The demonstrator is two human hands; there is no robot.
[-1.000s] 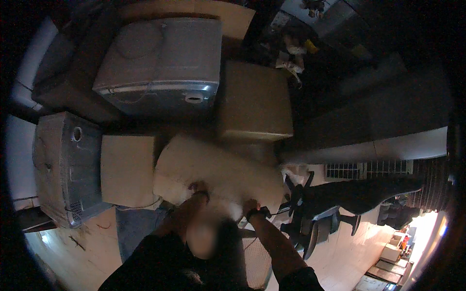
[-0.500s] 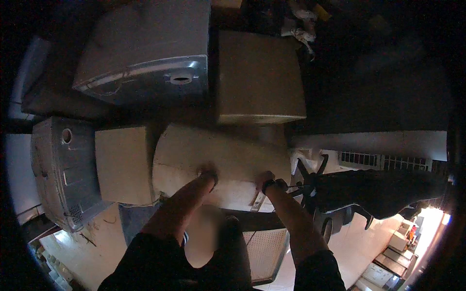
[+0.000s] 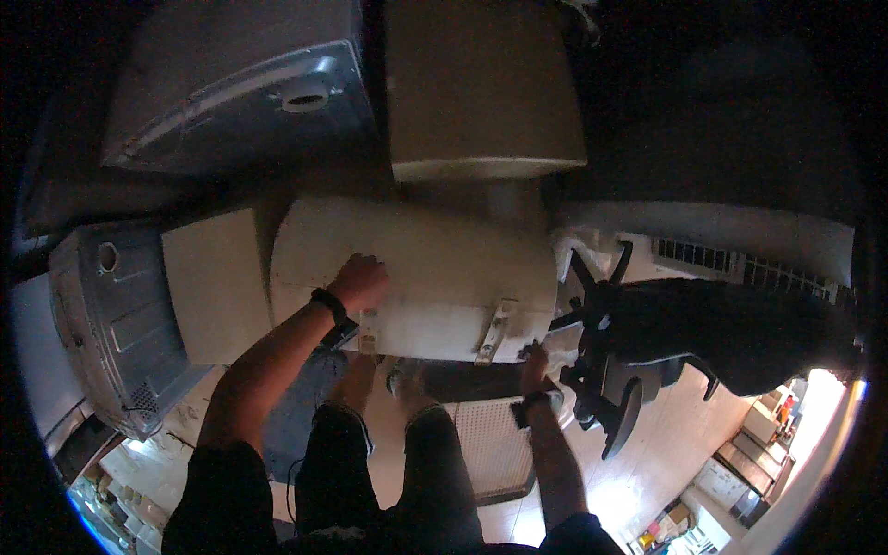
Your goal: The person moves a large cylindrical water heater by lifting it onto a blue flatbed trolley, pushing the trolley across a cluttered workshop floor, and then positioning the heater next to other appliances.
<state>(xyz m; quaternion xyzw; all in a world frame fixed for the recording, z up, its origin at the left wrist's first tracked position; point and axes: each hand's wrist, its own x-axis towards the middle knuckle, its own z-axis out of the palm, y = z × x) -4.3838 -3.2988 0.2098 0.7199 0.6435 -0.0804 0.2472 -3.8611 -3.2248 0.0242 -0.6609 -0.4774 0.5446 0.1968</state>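
Observation:
A large cream-coloured cylinder (image 3: 444, 250), like a water heater tank, lies on its side in front of me. Two metal brackets show on its near side, a left bracket (image 3: 369, 331) and a right bracket (image 3: 497, 331). My left hand (image 3: 361, 281) rests against the cylinder's upper left surface, with its fingers curled in; whether they grip anything is hidden. Down by the cylinder's lower right end is my right hand (image 3: 534, 363), just right of the right bracket. It is too dark and small to make out its fingers.
Right of the cylinder lies a black office chair (image 3: 731, 328) with its base toward me. A cardboard-coloured box (image 3: 486, 92) and a grey metal housing (image 3: 250, 106) stand beyond. At left are another box (image 3: 219, 287) and a metal housing (image 3: 125, 324). A perforated panel (image 3: 490, 444) lies near my legs.
My left hand has moved left and up the cylinder, uncovering the left bracket. My right hand has dropped to the lower right end. The whole view has shifted, with the scene higher.

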